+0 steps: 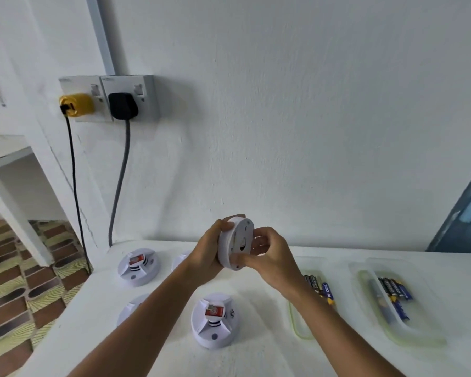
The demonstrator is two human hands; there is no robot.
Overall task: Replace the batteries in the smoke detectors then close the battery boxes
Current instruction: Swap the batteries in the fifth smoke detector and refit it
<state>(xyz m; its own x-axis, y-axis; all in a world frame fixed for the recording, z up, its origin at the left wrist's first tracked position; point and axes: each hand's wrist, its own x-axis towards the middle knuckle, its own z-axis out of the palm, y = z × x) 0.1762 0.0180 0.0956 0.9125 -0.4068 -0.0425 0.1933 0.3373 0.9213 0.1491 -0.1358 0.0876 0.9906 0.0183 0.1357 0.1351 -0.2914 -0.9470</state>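
Note:
Both hands hold a round white smoke detector (235, 242) on edge above the white table (256, 349), its back turned to the right. My left hand (210, 248) grips its left side. My right hand (267, 254) curls round the right rim and back plate. Other white detectors lie on the table: one at the back left (138, 266), one in front (214, 321), one partly hidden behind my left forearm (129, 308), another just peeking out behind my left wrist (178, 261). Blue batteries lie in two clear trays, the near one (318, 288) and the far right one (393, 291).
Two wall sockets hold a yellow plug (76, 104) and a black plug (123, 106), with cables running down past the table's back left corner. The table's left edge drops to a patterned tile floor (17, 281). A blue object (465, 210) leans at the far right.

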